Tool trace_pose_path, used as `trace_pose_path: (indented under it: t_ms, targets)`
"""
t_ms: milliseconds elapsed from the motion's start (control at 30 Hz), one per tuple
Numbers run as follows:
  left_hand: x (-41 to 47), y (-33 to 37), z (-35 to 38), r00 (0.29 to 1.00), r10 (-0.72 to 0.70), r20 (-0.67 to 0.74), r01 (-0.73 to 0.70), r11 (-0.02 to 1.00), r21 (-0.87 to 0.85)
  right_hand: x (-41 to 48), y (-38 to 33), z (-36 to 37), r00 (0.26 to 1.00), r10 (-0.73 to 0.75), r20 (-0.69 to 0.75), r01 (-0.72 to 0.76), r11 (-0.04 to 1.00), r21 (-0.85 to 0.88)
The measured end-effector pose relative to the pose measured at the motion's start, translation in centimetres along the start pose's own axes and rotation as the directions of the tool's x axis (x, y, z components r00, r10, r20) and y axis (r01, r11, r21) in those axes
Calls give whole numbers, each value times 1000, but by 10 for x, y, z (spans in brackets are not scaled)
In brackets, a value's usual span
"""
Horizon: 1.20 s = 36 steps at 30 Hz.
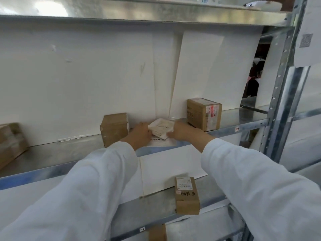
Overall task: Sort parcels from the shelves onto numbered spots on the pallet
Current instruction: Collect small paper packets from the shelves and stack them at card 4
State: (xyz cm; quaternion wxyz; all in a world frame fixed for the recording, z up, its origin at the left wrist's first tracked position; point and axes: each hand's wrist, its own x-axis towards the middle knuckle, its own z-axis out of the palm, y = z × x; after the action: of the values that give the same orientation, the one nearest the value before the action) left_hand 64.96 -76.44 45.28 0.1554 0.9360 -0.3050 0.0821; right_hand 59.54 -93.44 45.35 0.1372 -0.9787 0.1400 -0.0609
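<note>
A small white soft parcel with a printed label lies on the middle metal shelf, on top of a flat white and blue mailer. My left hand grips the small parcel's left edge and my right hand grips its right edge. Both arms in white sleeves reach up to the shelf. A brown cardboard box stands just left of my left hand. A taller taped brown box stands just right of my right hand. The pallet is out of view.
Another brown box sits at the shelf's far left. On the shelf below lies a small labelled brown box; a further box top shows lower down. White boards back the shelves. A perforated steel upright stands at the right.
</note>
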Motion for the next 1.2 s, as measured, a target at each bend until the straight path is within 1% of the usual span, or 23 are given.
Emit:
trace_pose_path:
  t_ms: [133,267,333,367,433,533,567,667,733,800,900,967,1033,1100,1167,1200]
  targets:
    - [8,7,13,996,-85,-18,85,996,-18,13,9,2,998,-49,35,47,998,45]
    - [9,10,12,988,-106,-114,97,992,-85,19,14,2,994,-87,69,72,979,192]
    - [7,15,8,982,-125,-139,106,986,-131,14,14,0,995,-84,55,71,976,205]
    - [6,18,6,983,-127,-133,108,984,-143,12,14,-1,996,-81,34,73,979,190]
    - [3,21,2,985,-149,-88,139,985,-106,11,14,-3,998,-69,-5,69,982,173]
    - [1,19,-1,977,-215,6,215,977,12,3,9,-6,997,-72,-2,71,978,196]
    - [2,17,-1,971,-236,27,235,972,23,0,6,-7,997,-77,6,74,976,203]
    - [3,17,-1,955,-291,51,291,957,5,-7,-2,-9,996,-88,2,85,972,220]
    - [3,24,-3,945,-327,30,327,945,-20,-8,-7,-8,996,-86,-5,85,974,210]
    - [4,30,-5,919,-394,-5,391,912,-122,-7,-12,-6,998,-64,-6,64,976,206]
    - [3,32,-3,880,-474,5,450,831,-326,-7,-14,-4,1000,-26,-18,29,974,225]
    - [0,29,-1,865,-502,14,456,773,-441,-5,-7,-1,1000,0,-24,7,951,309]
    - [-6,28,1,862,-507,5,437,738,-515,-3,2,4,1000,19,-19,-9,901,433]
    - [-12,27,6,878,-477,-23,389,743,-544,-3,6,12,999,27,-36,-5,866,500]
    - [-18,29,13,896,-438,-70,318,744,-588,-8,6,21,991,31,-127,50,808,587]
    - [-23,29,16,899,-426,-98,272,721,-638,-13,4,25,980,37,-194,102,747,657]
